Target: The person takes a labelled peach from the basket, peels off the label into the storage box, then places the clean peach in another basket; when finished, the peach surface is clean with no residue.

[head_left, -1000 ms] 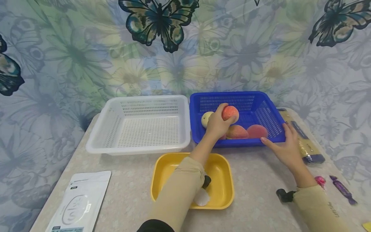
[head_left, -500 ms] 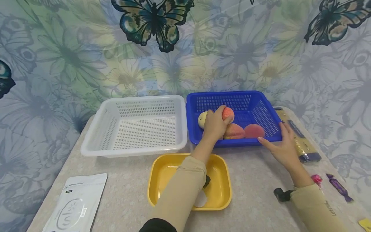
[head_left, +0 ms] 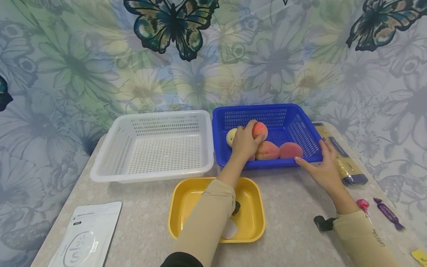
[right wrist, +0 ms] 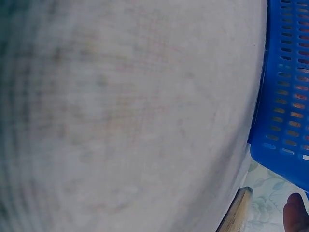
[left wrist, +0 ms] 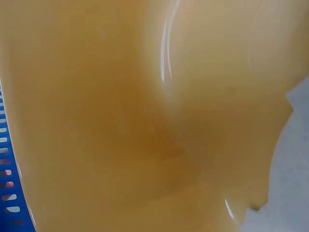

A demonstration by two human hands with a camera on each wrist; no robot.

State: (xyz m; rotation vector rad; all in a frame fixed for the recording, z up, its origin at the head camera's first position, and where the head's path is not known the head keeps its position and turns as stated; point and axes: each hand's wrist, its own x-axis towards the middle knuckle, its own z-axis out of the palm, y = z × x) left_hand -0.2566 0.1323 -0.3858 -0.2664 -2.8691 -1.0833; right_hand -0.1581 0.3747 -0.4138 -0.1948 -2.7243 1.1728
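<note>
My left hand (head_left: 245,142) reaches into the blue basket (head_left: 267,163) and holds a red-orange peach (head_left: 260,130) between thumb and fingers. Beside it, to the left, sits a pale yellow round fruit (head_left: 231,137), partly hidden by the hand. Two more peaches lie along the basket's front wall, an orange-pink one (head_left: 267,150) and a pinker one (head_left: 291,150). Another fruit is mostly hidden under the left wrist. At the basket's front right corner my right hand (head_left: 321,170) grips the rim, thumb on the front side and fingers on the right side.
A white basket (head_left: 151,176) stands left of the blue one. Under my left forearm is a yellow tray (head_left: 255,207) with a pale round object (head_left: 230,229). A white pouch (head_left: 90,237), a gold packet (head_left: 348,163), a lollipop (head_left: 363,205) and a purple-wrapped candy (head_left: 388,214) lie around.
The head view has shifted slightly, so everything appears a little further left. Both hands keep nearly the same places on the peach and the basket.
</note>
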